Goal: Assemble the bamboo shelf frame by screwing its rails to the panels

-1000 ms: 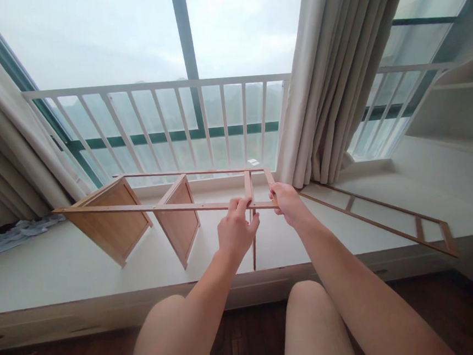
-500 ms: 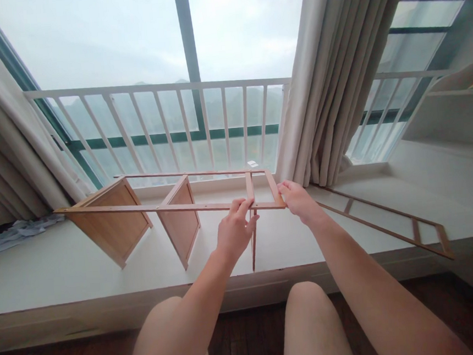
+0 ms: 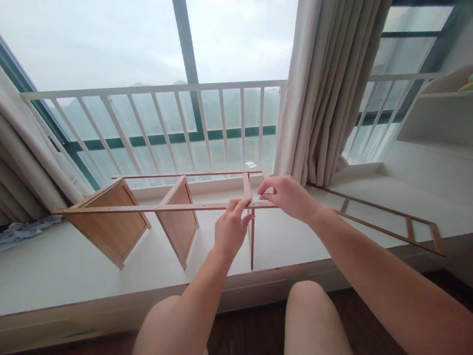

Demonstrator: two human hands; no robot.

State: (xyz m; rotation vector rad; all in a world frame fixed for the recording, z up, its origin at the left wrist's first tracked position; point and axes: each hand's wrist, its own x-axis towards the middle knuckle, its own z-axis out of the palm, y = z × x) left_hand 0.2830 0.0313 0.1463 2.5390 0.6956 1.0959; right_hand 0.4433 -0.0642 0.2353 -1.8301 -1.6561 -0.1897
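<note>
A wooden shelf frame [image 3: 156, 209] lies on its side on the white window ledge [image 3: 62, 264], with two wooden panels [image 3: 112, 224] hanging down from its long rails. My left hand [image 3: 230, 230] is closed on the near rail close to the frame's right end. Just to the right, my right hand [image 3: 285, 195] pinches the frame's right end from above, fingers curled over the end bar. A thin wooden strut [image 3: 251, 242] drops from the rail between my hands.
A second wooden ladder-like frame [image 3: 390, 225] lies flat on the ledge to the right. Curtains [image 3: 327, 81] hang right of centre and at far left. A white railing [image 3: 153, 129] backs the ledge. Crumpled paper [image 3: 13, 233] lies far left. My bare knees are below.
My right hand has moved left from the frame's outer right corner and now reaches over the end bar. My left hand has kept its hold on the near rail.
</note>
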